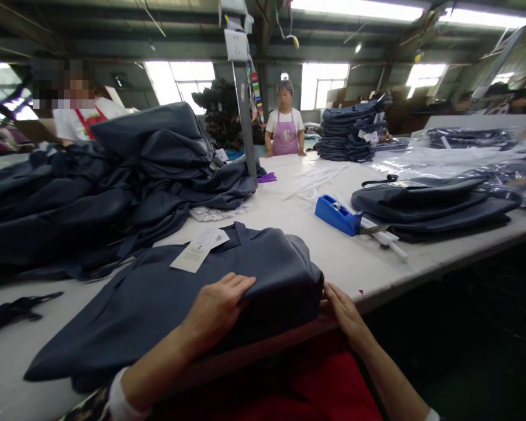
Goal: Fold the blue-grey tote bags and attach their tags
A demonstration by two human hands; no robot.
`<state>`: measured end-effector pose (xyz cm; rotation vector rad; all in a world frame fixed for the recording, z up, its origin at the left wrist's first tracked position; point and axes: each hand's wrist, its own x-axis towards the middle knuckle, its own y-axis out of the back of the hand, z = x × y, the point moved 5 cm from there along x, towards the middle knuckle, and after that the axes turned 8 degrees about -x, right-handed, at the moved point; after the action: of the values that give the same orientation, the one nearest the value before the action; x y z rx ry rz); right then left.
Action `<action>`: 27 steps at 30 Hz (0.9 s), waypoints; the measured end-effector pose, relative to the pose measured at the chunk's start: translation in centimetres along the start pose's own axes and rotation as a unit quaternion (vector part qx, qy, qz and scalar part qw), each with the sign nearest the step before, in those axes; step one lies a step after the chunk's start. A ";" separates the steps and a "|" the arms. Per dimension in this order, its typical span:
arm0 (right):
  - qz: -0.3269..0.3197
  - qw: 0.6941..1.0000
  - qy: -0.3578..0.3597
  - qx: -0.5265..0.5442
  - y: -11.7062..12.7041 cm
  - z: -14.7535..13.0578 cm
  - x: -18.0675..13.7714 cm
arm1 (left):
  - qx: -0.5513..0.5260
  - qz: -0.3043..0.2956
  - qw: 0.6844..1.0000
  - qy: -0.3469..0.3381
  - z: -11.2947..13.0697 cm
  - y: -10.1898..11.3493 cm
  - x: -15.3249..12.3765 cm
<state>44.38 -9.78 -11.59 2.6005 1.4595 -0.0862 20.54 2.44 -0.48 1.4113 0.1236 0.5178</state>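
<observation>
A dark blue bag lies flat at the near edge of a white table, its fuller end to the right. Pale tags rest on its upper side, beside a short strap.

The hands are apart, both touching the bag's right part. The left hand lies over its near side, fingers together and half curled on the material; the thumb is mostly hidden, so whether it pinches cannot be told. The right hand touches the right end corner with nearly straight fingers, close together; its grip cannot be told either.

Left of the bag is a small dark strap piece; beyond spreads a large dark blue heap. To the right sit a blue tape dispenser, white strips and more folded dark blue bags.

Farther off are a tall folded stack and, at the far side, a person in a purple apron.
</observation>
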 end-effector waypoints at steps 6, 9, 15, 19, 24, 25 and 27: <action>0.013 0.989 0.107 -0.097 2.3 -2.4 4.5 | -0.009 0.091 0.995 -0.048 -1.3 0.5 -2.5; -0.074 0.982 0.136 -0.109 0.4 -3.3 6.5 | -0.002 0.097 0.993 -0.060 -1.0 0.1 -2.8; -0.079 0.979 0.162 -0.093 -1.7 -4.2 9.5 | 0.018 0.076 0.995 -0.062 -0.2 -0.4 -2.7; -0.090 0.975 0.181 -0.089 -3.0 -5.2 11.7 | 0.005 0.018 0.996 -0.083 1.0 -0.8 -2.5; -0.062 0.978 0.173 -0.097 -4.5 -5.5 14.5 | -0.054 0.003 0.996 -0.075 1.0 -1.4 -2.4; -0.045 0.980 0.172 -0.095 -4.4 -5.5 14.9 | -0.064 0.003 0.996 -0.066 0.8 -1.4 -2.4; -0.022 0.981 0.170 -0.095 -4.1 -5.1 15.5 | -0.082 -0.012 0.995 -0.054 0.7 -1.1 -2.1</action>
<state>48.87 6.28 -8.98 2.5143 1.5394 0.4920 19.22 0.86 -1.90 1.2729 0.0098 0.4211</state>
